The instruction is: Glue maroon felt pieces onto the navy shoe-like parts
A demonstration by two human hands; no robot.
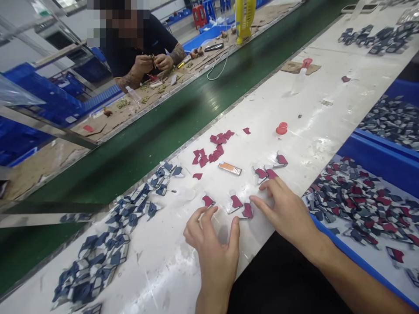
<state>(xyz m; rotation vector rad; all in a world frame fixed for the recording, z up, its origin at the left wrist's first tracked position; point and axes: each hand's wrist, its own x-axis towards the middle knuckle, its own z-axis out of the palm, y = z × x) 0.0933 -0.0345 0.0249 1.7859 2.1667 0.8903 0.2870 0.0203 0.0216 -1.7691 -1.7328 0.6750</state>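
Note:
My left hand (214, 240) is over the white table (157, 257), thumb and fingers apart, its fingertips at a small part with a maroon top (207, 201). Two more maroon-topped parts (248, 211) lie between my hands. My right hand (284, 209) has its fingers spread, fingertips beside a maroon-topped part (271, 174) in a small group. Neither hand visibly holds anything. Loose maroon pieces (216, 153) and an orange-labelled bar (230, 168) lie farther back. To the left is a long heap of dark blue and white parts (94, 261).
Blue bins (386, 152) full of parts stand at the right. A red cap (281, 128) and a clear bottle (299, 80) are on the table. Beyond the green belt (183, 117), a person (140, 48) handles something small near a yellow fan (245, 19).

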